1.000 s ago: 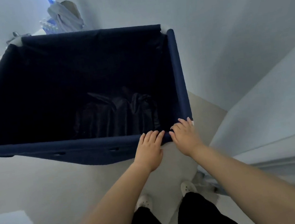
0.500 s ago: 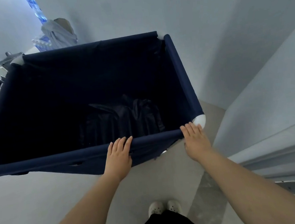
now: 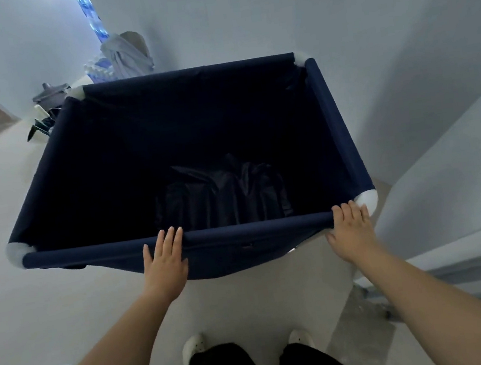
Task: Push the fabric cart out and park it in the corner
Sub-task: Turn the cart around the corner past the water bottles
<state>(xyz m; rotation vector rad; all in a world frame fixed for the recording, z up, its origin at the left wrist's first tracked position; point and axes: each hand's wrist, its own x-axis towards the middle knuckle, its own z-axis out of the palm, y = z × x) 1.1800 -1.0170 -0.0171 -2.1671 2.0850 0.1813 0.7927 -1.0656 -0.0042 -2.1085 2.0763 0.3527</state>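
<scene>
the fabric cart (image 3: 61, 186) fills the middle of the frame, its near rail running left to right just ahead of both hands, with the wall corner beyond its far side at upper centre. the left hand (image 3: 164, 261) rests mid-rail, fingers spread flat over it; the right hand (image 3: 351, 229) presses at the lower-right end beside the white corner cap (image 3: 367, 200), fingers open, not curled. both arms reach forward, nearly straight.

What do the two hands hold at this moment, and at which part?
Both rest on the fabric cart at its near top rail: the left hand near the middle, the right hand by the right corner. Fingers lie flat over the rail, not clearly closed.
</scene>
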